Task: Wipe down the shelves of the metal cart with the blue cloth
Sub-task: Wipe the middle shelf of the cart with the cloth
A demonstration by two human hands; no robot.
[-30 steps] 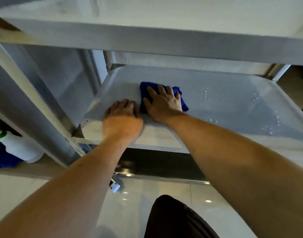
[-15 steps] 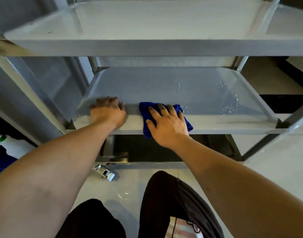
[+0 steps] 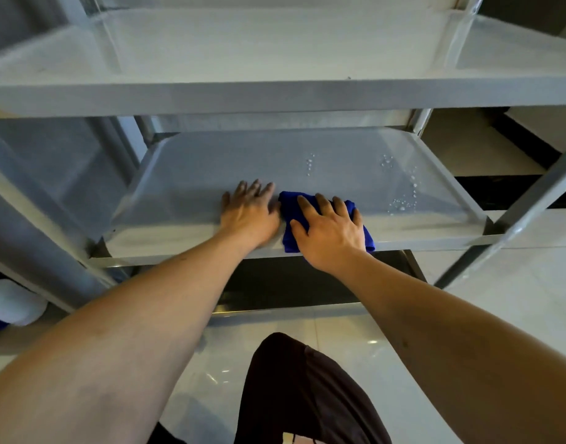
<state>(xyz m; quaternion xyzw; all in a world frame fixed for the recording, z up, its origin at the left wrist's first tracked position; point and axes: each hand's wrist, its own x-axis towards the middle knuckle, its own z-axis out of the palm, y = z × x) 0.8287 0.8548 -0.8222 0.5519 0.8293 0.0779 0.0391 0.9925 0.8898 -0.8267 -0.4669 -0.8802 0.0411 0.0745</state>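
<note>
Both arms extended forward, forearms bare. Left grip (image 3: 248, 213) flat, palm down, fingers together. Right grip (image 3: 331, 230) just beside it, palm down, fingers spread, pressing flat; thumbs nearly touching.

cloth (image 3: 320, 219) on lower shelf (image 3: 192, 174) – droplets (image 3: 401, 205) to its right

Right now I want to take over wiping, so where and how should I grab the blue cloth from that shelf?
Probably best at the blue cloth's near edge, coming from the front. It is folded thick and laps over the lower shelf's front lip, so fingers can pinch it from above and below. The right hand lies flat over its middle; the left hand, flat on the shelf, crowds its left side.
</note>
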